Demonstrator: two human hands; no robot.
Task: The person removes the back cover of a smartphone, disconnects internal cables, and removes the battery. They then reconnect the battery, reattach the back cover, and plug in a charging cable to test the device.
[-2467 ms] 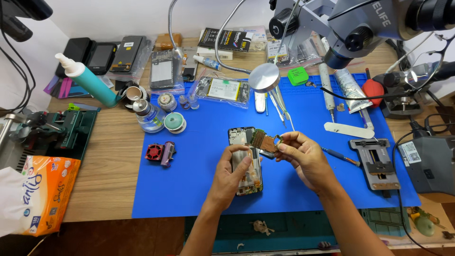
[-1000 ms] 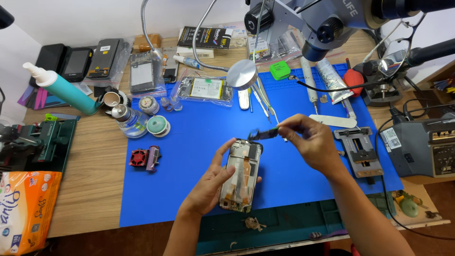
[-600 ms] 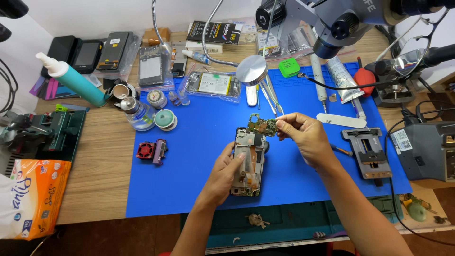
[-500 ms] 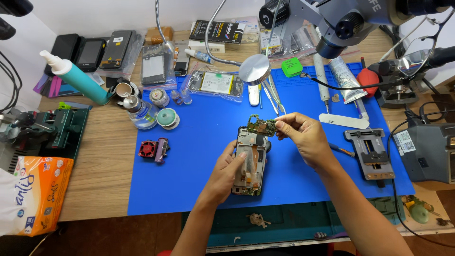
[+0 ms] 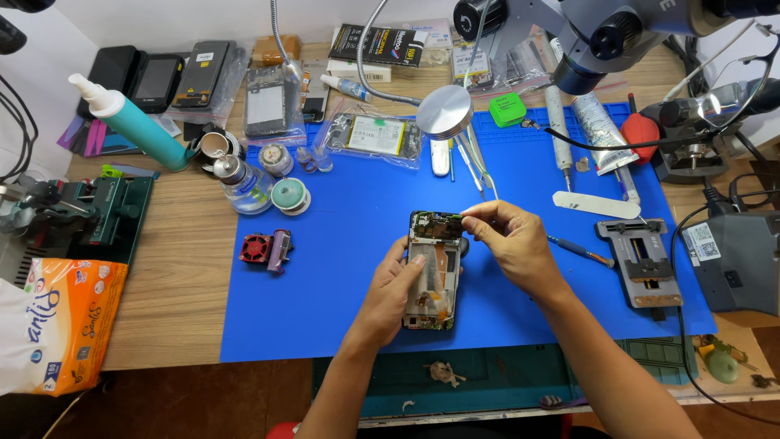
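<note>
Our left hand (image 5: 394,284) cups the opened phone (image 5: 433,272) from its left side, fingers curled around the frame and the thumb lying on its exposed inner face, so the phone sits tilted just above the blue mat (image 5: 341,268). Our right hand (image 5: 512,244) comes in from the right, thumb and forefinger pinched narrow at the phone's top right corner, where the green circuit board (image 5: 439,225) sits; whether the fingertips grip the board itself or something small on it, we cannot tell. The phone thus lies between our two hands, its lower half against the left palm and its top edge under the right fingertips. Just right of the right hand a screwdriver (image 5: 578,249) lies on the mat, and beyond it a grey holding jig (image 5: 642,260). To the left of the phone, well apart, sits a small red fan (image 5: 253,248). Farther up the mat are a pair of tweezers (image 5: 475,167) and a bagged battery (image 5: 375,136). A teal squeeze bottle (image 5: 134,122) stands on the wooden bench (image 5: 175,284) at the left, and a microscope head (image 5: 601,32) hangs over the upper right.
</note>
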